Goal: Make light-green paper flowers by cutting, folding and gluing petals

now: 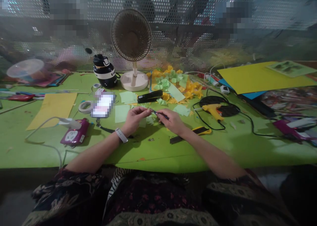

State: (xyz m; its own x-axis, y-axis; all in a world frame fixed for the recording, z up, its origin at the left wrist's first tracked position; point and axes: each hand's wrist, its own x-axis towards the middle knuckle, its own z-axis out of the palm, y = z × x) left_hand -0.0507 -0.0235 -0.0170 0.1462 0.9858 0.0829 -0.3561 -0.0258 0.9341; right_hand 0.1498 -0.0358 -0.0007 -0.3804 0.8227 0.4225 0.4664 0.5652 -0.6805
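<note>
Left to right:

- Far left of the left hand: yellow sheet (52,108), magenta gadget (74,135) on a white cable, tape roll (85,106), all flat on the bench (153,153).
- Just left of it: pale green paper square (122,113), untouched.
- left hand (135,118): raised just off the bench, white wristband (121,135), fingers pinched together at the tip of the dark slim tool (160,115). Can't tell if they grip the tip itself or a scrap on it, too small.
- right hand (173,122): curled closed around the tool's back end. The tool spans the gap between the hands. Pen, blade or scissors, can't tell.
- Under the hands: pale green cut pieces (148,120).
- Beyond the hands: black stapler (150,96), pile of folded paper flowers (173,84).
- Right of the right hand: yellow knife (201,131) near the forearm, glue gun (213,110) further out, not touching anything in hand.

My read: fine two-handed work at the tool tip, mid-step, with paper stock lying ready. The next move calls for a steady left pinch and small right-hand motion. Both hands are occupied, so one must let go before picking up more paper.
</note>
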